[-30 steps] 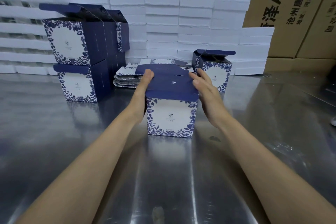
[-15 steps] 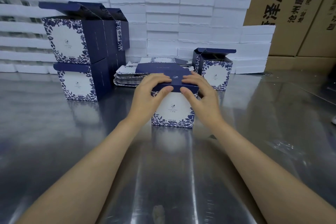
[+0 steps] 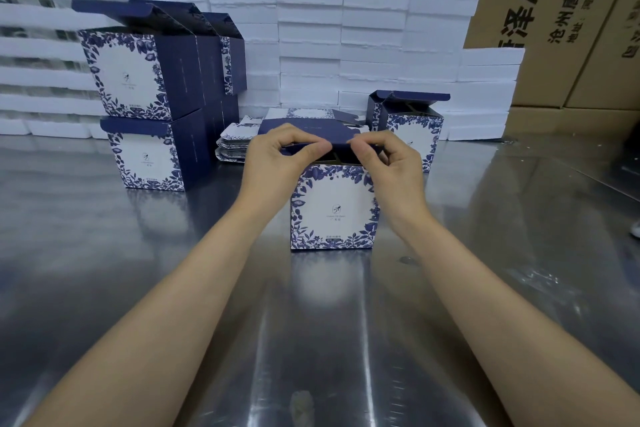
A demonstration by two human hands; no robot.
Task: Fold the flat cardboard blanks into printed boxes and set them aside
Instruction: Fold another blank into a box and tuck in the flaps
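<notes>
Well under way, judging by the folded boxes (image 3: 138, 107) stacked at upper left of the desk (image 3: 104, 288) and one more (image 3: 410, 128), lid up, right of centre. At centre frame: current box (image 3: 334, 208) upright, lid flap (image 3: 332, 146) pinched by left hand (image 3: 277, 163) and right hand (image 3: 391, 170), not yet tucked. Left to fold: flat blanks (image 3: 239, 146) behind. Hidden: box interior, blank count, flap edge under fingers.
</notes>
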